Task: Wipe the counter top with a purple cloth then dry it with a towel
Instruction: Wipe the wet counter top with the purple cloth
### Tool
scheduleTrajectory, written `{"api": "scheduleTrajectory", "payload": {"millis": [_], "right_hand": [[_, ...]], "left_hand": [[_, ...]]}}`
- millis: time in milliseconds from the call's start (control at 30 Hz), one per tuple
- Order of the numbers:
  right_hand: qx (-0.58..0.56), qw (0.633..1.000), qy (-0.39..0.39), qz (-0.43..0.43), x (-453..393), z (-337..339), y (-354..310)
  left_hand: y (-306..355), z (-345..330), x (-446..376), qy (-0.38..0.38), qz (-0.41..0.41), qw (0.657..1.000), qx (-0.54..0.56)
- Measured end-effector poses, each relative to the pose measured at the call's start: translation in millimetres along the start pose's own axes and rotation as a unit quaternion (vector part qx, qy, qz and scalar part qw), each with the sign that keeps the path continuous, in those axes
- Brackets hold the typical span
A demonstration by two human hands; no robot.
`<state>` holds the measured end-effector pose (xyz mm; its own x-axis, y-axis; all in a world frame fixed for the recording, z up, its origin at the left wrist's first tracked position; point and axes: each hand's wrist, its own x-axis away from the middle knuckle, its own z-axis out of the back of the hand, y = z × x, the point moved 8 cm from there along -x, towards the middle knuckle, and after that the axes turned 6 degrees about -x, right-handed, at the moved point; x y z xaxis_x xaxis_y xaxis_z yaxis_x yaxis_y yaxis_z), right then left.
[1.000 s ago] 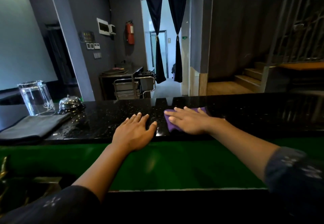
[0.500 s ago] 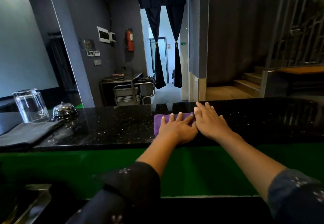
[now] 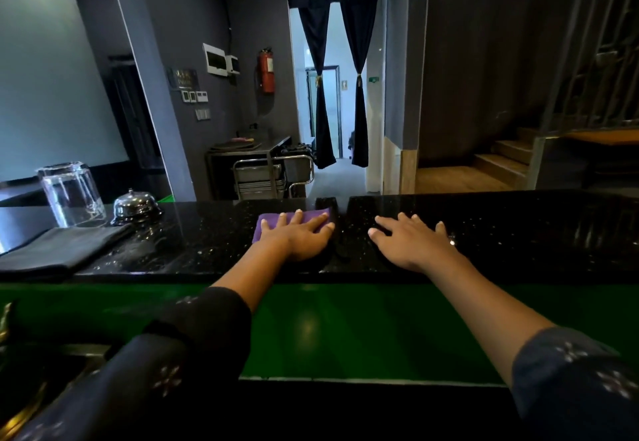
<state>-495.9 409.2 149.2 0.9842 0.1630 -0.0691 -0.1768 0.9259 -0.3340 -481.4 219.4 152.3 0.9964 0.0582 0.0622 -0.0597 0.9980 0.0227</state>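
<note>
Nearest the bottom of the frame I see my two dark patterned sleeves, and above them the glossy green panel that fronts the desk. Past that runs the black speckled stone desk [image 3: 518,233], stretching across the middle of the frame.

My left hand [image 3: 297,238] lies flat, fingers straight and spread, pressing down on the purple folded cloth [image 3: 273,221] just left of centre. Nothing is pinched; I judge the flat palm is there to spread pressure so the whole cloth drags along the stone. My right hand [image 3: 411,242] rests beside it, right of centre, also released and flat on the bare stone, holding nothing. It is apart from the cloth and probably steadies me while I lean over.

At the lower left of the desk lies a dark grey folded towel [image 3: 58,250], untouched and well apart from the cloth. I take it to be waiting for the drying step, so the job looks to be in its wiping stage. The stone near the towel shows a pale, wet-looking sheen.

Behind the towel, at the far left, stand an upturned clear glass jug [image 3: 72,195] and a small chrome dome-shaped call bell [image 3: 136,204], near one another; a sweep leftward would need to stop short of them.
</note>
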Motion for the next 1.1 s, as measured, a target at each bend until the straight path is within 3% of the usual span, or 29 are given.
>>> {"api": "scheduleTrajectory", "payload": {"millis": [233,633,900,1100], "right_hand": [[0.003,1.000,-0.016,0.004,4.3,-3.5,1.4],[-0.006,1.000,-0.002,-0.014,5.9,2.0,-7.7],[-0.020,0.999,-0.013,-0.042,14.2,7.0,-14.2],[-0.052,0.996,0.034,0.065,27.3,-12.2,-101.5]], "left_hand": [[-12.0,-12.5,65.7,0.035,-0.031,0.999,-0.022],[-26.0,5.0,-16.9,-0.023,-0.013,1.000,0.003],[-43.2,-8.5,18.7,-0.011,-0.090,0.996,-0.019],[-107.5,-3.3,13.9,0.008,-0.056,0.998,-0.019]]}}
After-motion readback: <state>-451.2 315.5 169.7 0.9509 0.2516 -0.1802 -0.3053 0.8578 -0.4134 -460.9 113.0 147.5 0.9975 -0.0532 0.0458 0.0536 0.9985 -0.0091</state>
